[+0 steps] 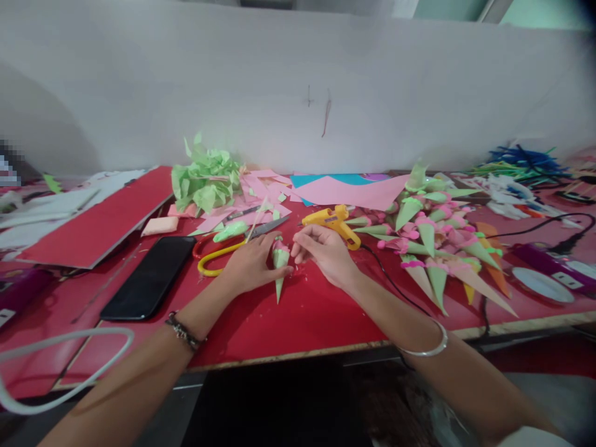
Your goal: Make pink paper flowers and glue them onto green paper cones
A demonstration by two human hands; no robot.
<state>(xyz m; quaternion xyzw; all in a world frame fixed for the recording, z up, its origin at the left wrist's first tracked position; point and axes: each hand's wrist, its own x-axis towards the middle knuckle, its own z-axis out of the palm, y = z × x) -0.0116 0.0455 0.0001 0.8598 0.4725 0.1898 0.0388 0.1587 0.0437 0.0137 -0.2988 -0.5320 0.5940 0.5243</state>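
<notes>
A small light-green paper cone [279, 276] with a pink top lies on the red table, its point toward me. My left hand [251, 264] is closed around it, the thumb across its side and the fingers at its wide end. Just right of the cone's top is my right hand [323, 251], its thumb and fingertips drawn together in a pinch. Whether anything small is between those fingertips is hidden. Beyond my right hand lies a yellow glue gun [326, 217]. Yellow-handled scissors [216, 257] rest beside my left hand.
Many finished-looking paper cones [435, 239] are heaped at the right. A black phone [151, 279] lies at the left, near a red board [102, 214]. Crumpled green paper [205, 177] and pink sheets [354, 191] sit along the wall. A black cord [391, 282] runs from the glue gun.
</notes>
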